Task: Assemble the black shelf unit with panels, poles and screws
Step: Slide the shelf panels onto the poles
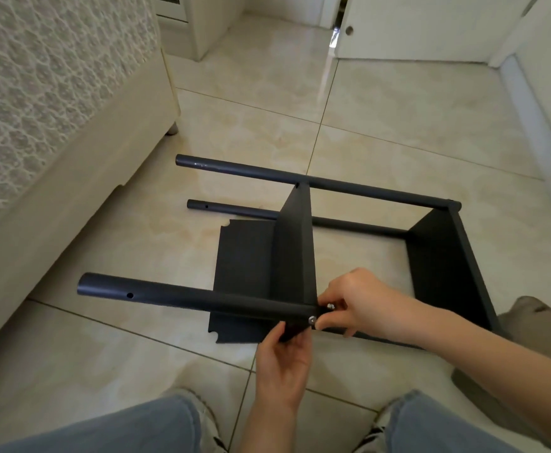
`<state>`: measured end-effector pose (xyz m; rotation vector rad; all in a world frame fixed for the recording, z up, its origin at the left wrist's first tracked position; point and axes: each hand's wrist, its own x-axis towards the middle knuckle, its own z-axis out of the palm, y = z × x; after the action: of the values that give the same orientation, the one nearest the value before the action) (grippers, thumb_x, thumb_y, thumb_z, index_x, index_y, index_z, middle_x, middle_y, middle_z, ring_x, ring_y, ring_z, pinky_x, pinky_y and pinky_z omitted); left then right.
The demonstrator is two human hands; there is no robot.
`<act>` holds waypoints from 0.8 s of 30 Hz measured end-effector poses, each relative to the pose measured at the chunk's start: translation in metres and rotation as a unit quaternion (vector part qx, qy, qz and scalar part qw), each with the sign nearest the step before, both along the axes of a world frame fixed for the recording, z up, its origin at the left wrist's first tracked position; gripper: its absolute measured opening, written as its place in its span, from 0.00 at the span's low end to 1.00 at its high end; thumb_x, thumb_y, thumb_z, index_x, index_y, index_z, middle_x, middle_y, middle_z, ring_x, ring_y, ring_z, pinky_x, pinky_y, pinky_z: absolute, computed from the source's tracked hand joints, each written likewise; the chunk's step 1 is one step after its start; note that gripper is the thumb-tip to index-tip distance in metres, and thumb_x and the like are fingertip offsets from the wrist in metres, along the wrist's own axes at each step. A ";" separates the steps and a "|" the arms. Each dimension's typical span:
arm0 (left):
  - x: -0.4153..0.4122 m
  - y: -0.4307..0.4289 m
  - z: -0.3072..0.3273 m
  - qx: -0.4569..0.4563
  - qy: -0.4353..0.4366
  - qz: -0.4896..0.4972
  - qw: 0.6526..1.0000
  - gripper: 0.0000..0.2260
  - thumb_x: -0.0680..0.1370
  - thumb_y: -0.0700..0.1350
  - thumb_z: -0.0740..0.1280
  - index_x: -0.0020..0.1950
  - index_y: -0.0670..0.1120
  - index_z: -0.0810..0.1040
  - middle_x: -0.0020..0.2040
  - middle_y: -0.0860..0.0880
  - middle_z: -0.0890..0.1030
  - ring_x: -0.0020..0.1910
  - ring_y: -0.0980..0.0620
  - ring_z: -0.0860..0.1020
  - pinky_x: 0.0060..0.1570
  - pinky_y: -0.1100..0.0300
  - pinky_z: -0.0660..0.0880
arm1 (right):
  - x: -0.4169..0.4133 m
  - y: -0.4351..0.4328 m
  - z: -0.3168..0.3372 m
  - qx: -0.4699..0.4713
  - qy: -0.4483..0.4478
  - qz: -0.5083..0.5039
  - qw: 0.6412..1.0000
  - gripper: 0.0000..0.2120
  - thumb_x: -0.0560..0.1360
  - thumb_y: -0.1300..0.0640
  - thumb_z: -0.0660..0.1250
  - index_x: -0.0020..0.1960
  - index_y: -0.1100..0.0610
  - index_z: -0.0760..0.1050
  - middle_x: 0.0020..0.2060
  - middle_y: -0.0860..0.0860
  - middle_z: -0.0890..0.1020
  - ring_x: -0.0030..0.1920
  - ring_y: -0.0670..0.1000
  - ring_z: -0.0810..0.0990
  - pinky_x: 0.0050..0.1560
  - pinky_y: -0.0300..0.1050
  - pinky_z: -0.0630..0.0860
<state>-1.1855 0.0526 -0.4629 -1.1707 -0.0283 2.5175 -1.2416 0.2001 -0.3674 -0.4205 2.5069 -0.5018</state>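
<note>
Half-built black shelf unit (444, 256) lies on its side. The near pole (182, 294) runs left from the fingers (331, 323), silver screw (312, 320) right at them where it meets the middle panel (295, 243); spare panel (244, 256) flat just beyond.

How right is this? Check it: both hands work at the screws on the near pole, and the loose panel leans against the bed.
No. The left hand and right hand do work at the screws on the near pole, but the loose panel lies flat on the floor, not against the bed, per the head view.
</note>
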 end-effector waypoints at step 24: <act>-0.009 -0.060 -0.047 -0.703 0.177 -0.430 0.539 0.10 0.84 0.47 0.62 0.47 0.47 0.79 0.43 0.49 0.85 0.40 0.53 0.83 0.34 0.71 0.72 | 0.004 -0.008 -0.020 -0.057 0.013 -0.067 0.996 0.13 0.75 0.46 0.70 0.48 0.56 0.83 0.38 0.52 0.83 0.34 0.47 0.83 0.39 0.43 0.80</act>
<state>-1.1941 -0.0077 -0.5100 -0.5555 2.3351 1.3553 -1.2377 0.1919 -0.3876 -0.3057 2.5510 -0.6982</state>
